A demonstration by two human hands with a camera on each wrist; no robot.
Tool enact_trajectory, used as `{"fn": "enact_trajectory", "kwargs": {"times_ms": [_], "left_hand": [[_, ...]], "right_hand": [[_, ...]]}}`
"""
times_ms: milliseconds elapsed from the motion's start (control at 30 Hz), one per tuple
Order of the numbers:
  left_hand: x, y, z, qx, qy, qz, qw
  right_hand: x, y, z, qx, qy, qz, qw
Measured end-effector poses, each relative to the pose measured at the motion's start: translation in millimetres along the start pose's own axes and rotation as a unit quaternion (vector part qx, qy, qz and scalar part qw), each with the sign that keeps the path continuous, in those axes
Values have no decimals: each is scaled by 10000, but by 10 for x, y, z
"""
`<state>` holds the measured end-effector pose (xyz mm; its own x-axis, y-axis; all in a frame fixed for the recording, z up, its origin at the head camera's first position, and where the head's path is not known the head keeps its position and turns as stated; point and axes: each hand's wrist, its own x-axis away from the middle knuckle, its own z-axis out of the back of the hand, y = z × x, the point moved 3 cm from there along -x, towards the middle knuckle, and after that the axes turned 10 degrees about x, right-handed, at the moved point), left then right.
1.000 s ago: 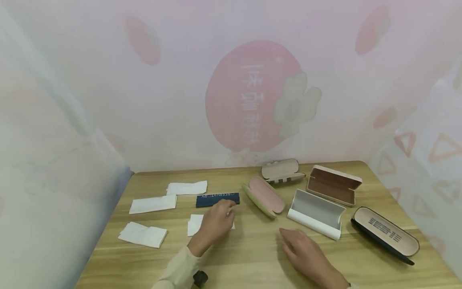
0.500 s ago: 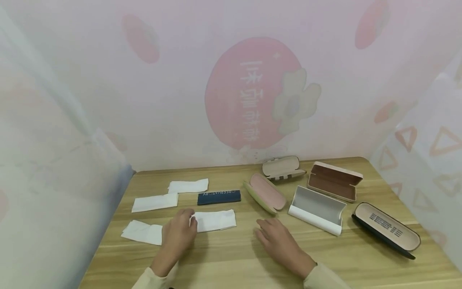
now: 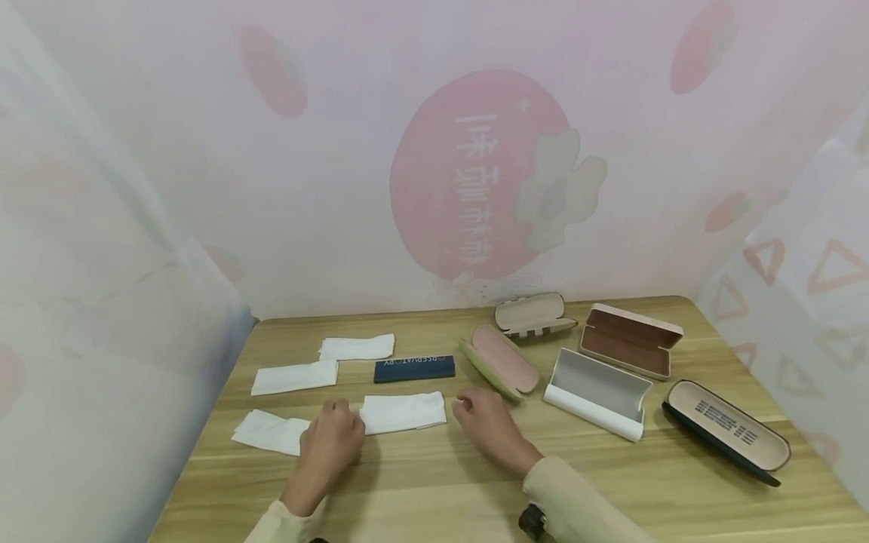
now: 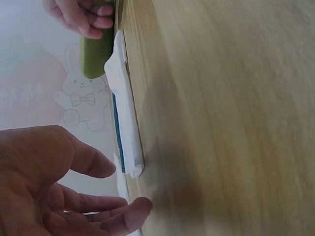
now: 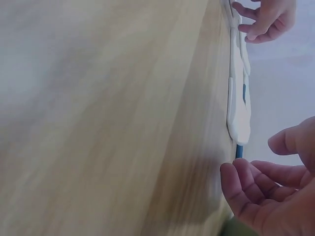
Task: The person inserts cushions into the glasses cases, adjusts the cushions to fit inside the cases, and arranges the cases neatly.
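A folded white cloth [image 3: 403, 412] lies on the wooden table [image 3: 434, 483] between my two hands. My left hand [image 3: 332, 441] hovers at its left end with relaxed fingers and holds nothing; the left wrist view shows the cloth [image 4: 125, 132] just beyond the fingertips [image 4: 133, 209]. My right hand [image 3: 483, 419] sits at the cloth's right end, fingers loosely curled and empty, with the cloth [image 5: 237, 105] a short way off in the right wrist view. A dark blue folded cloth [image 3: 414, 369] with white lettering lies behind.
Three more white cloths [image 3: 294, 376] [image 3: 356, 347] [image 3: 270, 432] lie at the left. Open glasses cases stand at the right: green with pink lining [image 3: 501, 368], beige [image 3: 532, 314], white [image 3: 597, 392], pink [image 3: 628, 341], black [image 3: 726, 432]. Curtain walls close in all round.
My left hand drew back from the blue cloth to the white cloth's left end. The right hand slid left across the table to that cloth's right end.
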<state>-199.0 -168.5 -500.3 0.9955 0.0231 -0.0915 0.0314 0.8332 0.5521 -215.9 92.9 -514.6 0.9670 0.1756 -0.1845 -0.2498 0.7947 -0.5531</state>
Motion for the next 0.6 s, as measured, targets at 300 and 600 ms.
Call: {"fn": "enact_trajectory", "kwargs": {"times_ms": [300, 600], "left_hand": [[-49, -111, -39, 67, -270, 379, 9989], [-87, -56, -138, 183, -187, 383, 9989]], "right_hand": [[-179, -100, -265, -283, -253, -566, 9977], [-226, -183, -324, 180, -92, -775, 9968]]}}
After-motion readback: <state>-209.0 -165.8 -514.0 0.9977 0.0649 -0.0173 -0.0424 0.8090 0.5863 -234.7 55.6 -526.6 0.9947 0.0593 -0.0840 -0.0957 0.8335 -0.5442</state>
